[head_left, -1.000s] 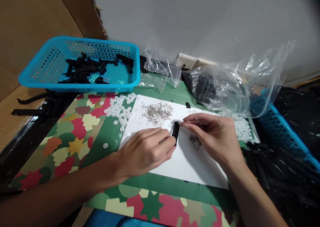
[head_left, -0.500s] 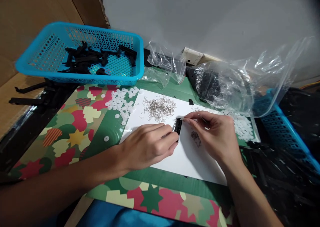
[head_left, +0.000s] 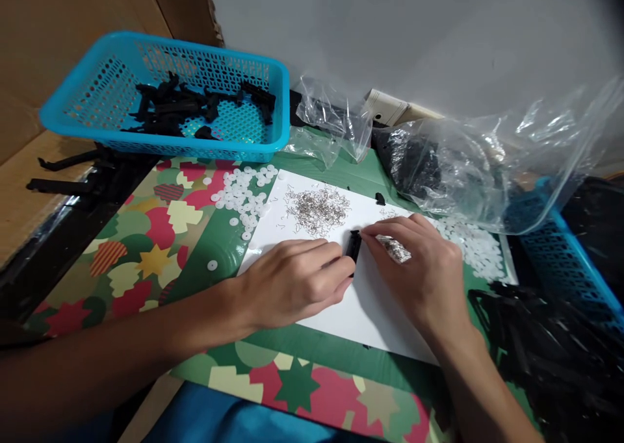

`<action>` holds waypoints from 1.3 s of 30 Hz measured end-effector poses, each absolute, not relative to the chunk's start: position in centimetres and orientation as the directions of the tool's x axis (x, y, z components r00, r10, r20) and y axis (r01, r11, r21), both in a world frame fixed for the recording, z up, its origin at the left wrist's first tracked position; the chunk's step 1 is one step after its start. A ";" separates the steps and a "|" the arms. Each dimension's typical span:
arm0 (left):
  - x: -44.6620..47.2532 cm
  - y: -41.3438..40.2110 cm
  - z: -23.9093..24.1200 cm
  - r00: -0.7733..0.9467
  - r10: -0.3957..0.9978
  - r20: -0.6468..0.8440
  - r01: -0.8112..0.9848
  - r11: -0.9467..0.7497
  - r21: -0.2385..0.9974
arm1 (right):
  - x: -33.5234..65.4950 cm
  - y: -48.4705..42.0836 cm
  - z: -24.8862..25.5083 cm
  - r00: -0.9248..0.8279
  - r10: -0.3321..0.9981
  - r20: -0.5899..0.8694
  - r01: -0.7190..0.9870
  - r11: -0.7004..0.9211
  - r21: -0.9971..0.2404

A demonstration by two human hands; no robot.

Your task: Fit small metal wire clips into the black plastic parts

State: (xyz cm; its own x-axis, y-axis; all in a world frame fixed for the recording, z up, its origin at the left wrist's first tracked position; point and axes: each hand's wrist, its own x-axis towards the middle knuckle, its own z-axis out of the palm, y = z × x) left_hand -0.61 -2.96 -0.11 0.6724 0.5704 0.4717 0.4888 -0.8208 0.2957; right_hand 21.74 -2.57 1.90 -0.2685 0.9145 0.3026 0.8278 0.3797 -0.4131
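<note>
My left hand [head_left: 302,277] is closed on a small black plastic part [head_left: 353,248], which it holds just above the white sheet [head_left: 341,300]. At the far end of that part, the thumb and forefinger of my right hand [head_left: 419,254] are pinched together. Whatever is between those fingertips is too small to make out. A heap of tiny bent metal pieces, like little springs [head_left: 319,210], lies on the sheet beyond my left hand. More such pieces show beneath my right hand.
White plastic washers [head_left: 246,199] lie left of the sheet, with more small white pieces [head_left: 475,248] to the right. A blue basket [head_left: 160,143] holds black parts. Clear plastic bags [head_left: 453,164] lie at the back. Black parts [head_left: 541,339] and another blue basket [head_left: 575,254] are at right.
My right fingertips have closed in on the far end of the black part. My left hand keeps its grip. The whole view has shifted slightly.
</note>
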 end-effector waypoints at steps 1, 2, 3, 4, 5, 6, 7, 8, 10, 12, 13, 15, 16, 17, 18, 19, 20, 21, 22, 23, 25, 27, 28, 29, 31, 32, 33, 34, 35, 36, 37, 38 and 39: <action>-0.6 -2.9 -0.1 0.673 0.570 0.471 0.489 -0.821 0.294 | 21.7 -2.6 1.9 -0.285 0.906 0.314 0.829 0.397 -0.394; -0.6 -2.9 -0.1 0.676 0.567 0.470 0.487 -0.823 0.293 | 21.7 -2.7 1.9 -0.297 0.898 0.324 0.830 0.411 -0.378; -0.6 -2.9 -0.1 0.679 0.563 0.471 0.481 -0.826 0.293 | 21.6 -2.7 1.9 -0.306 0.892 0.332 0.831 0.421 -0.365; -0.6 -2.9 -0.1 0.681 0.559 0.473 0.476 -0.829 0.294 | 21.6 -2.8 1.9 -0.313 0.888 0.336 0.832 0.427 -0.355; -0.6 -2.9 -0.1 0.682 0.555 0.475 0.470 -0.831 0.296 | 21.5 -2.8 2.0 -0.318 0.886 0.336 0.833 0.431 -0.348; -0.7 -2.9 -0.1 0.683 0.553 0.476 0.466 -0.833 0.299 | 21.5 -2.9 2.0 -0.320 0.886 0.335 0.835 0.431 -0.343; -0.7 -2.9 -0.1 0.684 0.552 0.477 0.464 -0.834 0.300 | 21.4 -2.9 2.0 -0.322 0.887 0.331 0.836 0.430 -0.340; -0.8 -2.9 -0.1 0.684 0.553 0.476 0.463 -0.833 0.302 | 21.4 -3.0 2.1 -0.322 0.888 0.327 0.838 0.429 -0.337; -0.8 -3.0 -0.1 0.688 0.552 0.471 0.460 -0.834 0.305 | 21.3 -3.0 2.2 -0.318 0.890 0.326 0.843 0.423 -0.331; -0.8 -3.0 -0.2 0.693 0.549 0.467 0.459 -0.836 0.302 | 21.2 -3.0 2.3 -0.315 0.889 0.331 0.846 0.421 -0.326; -0.8 -3.0 -0.2 0.695 0.547 0.467 0.459 -0.837 0.297 | 21.1 -3.0 2.3 -0.313 0.890 0.333 0.848 0.419 -0.323; -0.7 -3.0 -0.3 0.696 0.543 0.470 0.465 -0.840 0.281 | 21.0 -3.1 2.5 -0.306 0.892 0.332 0.856 0.410 -0.316; -0.7 -3.0 -0.3 0.694 0.541 0.475 0.468 -0.840 0.274 | 20.9 -3.1 2.5 -0.302 0.894 0.330 0.859 0.406 -0.312; -0.7 -3.0 -0.3 0.691 0.539 0.481 0.469 -0.841 0.268 | 20.9 -3.1 2.5 -0.299 0.896 0.328 0.863 0.401 -0.309; -0.6 -3.0 -0.2 0.688 0.538 0.486 0.471 -0.841 0.265 | 20.8 -3.1 2.5 -0.297 0.896 0.329 0.864 0.399 -0.306; -0.6 -3.0 -0.2 0.684 0.538 0.493 0.473 -0.841 0.261 | 20.8 -3.1 2.5 -0.296 0.894 0.335 0.865 0.400 -0.304; -0.6 -3.0 -0.2 0.680 0.538 0.498 0.476 -0.841 0.257 | 20.8 -3.1 2.5 -0.294 0.892 0.345 0.864 0.402 -0.302; -0.6 -3.0 -0.2 0.676 0.537 0.504 0.479 -0.840 0.253 | 20.7 -3.0 2.4 -0.291 0.888 0.355 0.863 0.404 -0.303; -0.6 -3.0 -0.2 0.674 0.536 0.508 0.481 -0.841 0.250 | 20.7 -3.0 2.4 -0.289 0.885 0.365 0.861 0.408 -0.305; -0.7 -3.0 -0.2 0.674 0.536 0.509 0.481 -0.841 0.248 | 20.7 -3.0 2.3 -0.288 0.881 0.374 0.857 0.412 -0.310; -0.7 -3.0 -0.2 0.675 0.532 0.511 0.478 -0.843 0.247 | 20.8 -2.9 2.2 -0.287 0.879 0.382 0.847 0.419 -0.328; -0.8 -2.9 -0.2 0.675 0.530 0.513 0.474 -0.845 0.248 | 20.9 -2.9 2.2 -0.279 0.879 0.387 0.835 0.421 -0.355; -0.8 -2.9 -0.2 0.674 0.530 0.514 0.473 -0.845 0.250 | 21.0 -2.8 2.1 -0.271 0.882 0.386 0.829 0.418 -0.371; -0.7 -2.9 -0.2 0.674 0.531 0.515 0.472 -0.845 0.253 | 21.1 -2.8 2.1 -0.262 0.887 0.381 0.824 0.411 -0.390; -0.7 -2.9 -0.3 0.676 0.532 0.510 0.469 -0.844 0.259 | 21.3 -2.7 2.0 -0.242 0.906 0.347 0.812 0.385 -0.439; -0.6 -2.9 -0.4 0.680 0.530 0.506 0.466 -0.846 0.260 | 21.4 -2.7 2.0 -0.235 0.918 0.320 0.806 0.368 -0.464; -0.6 -3.0 -0.5 0.683 0.529 0.503 0.465 -0.847 0.259 | 21.5 -2.7 2.0 -0.229 0.929 0.291 0.799 0.350 -0.489; -0.6 -3.0 -0.5 0.686 0.528 0.502 0.464 -0.848 0.257 | 21.5 -2.7 2.0 -0.225 0.938 0.265 0.791 0.335 -0.512; -0.6 -3.0 -0.5 0.687 0.526 0.501 0.464 -0.848 0.255 | 21.6 -2.7 2.0 -0.220 0.944 0.246 0.782 0.321 -0.534; -0.7 -3.0 -0.5 0.686 0.527 0.501 0.465 -0.848 0.255 | 21.6 -2.8 2.0 -0.214 0.949 0.230 0.773 0.309 -0.555; -0.7 -3.0 -0.5 0.686 0.527 0.501 0.465 -0.848 0.255 | 21.6 -2.8 2.0 -0.206 0.954 0.220 0.765 0.297 -0.572; -0.7 -3.0 -0.5 0.685 0.527 0.502 0.466 -0.847 0.254 | 21.7 -2.8 2.1 -0.195 0.958 0.211 0.760 0.283 -0.585; -0.7 -3.0 -0.4 0.685 0.527 0.503 0.466 -0.848 0.254 | 21.7 -2.8 2.1 -0.182 0.963 0.201 0.759 0.268 -0.593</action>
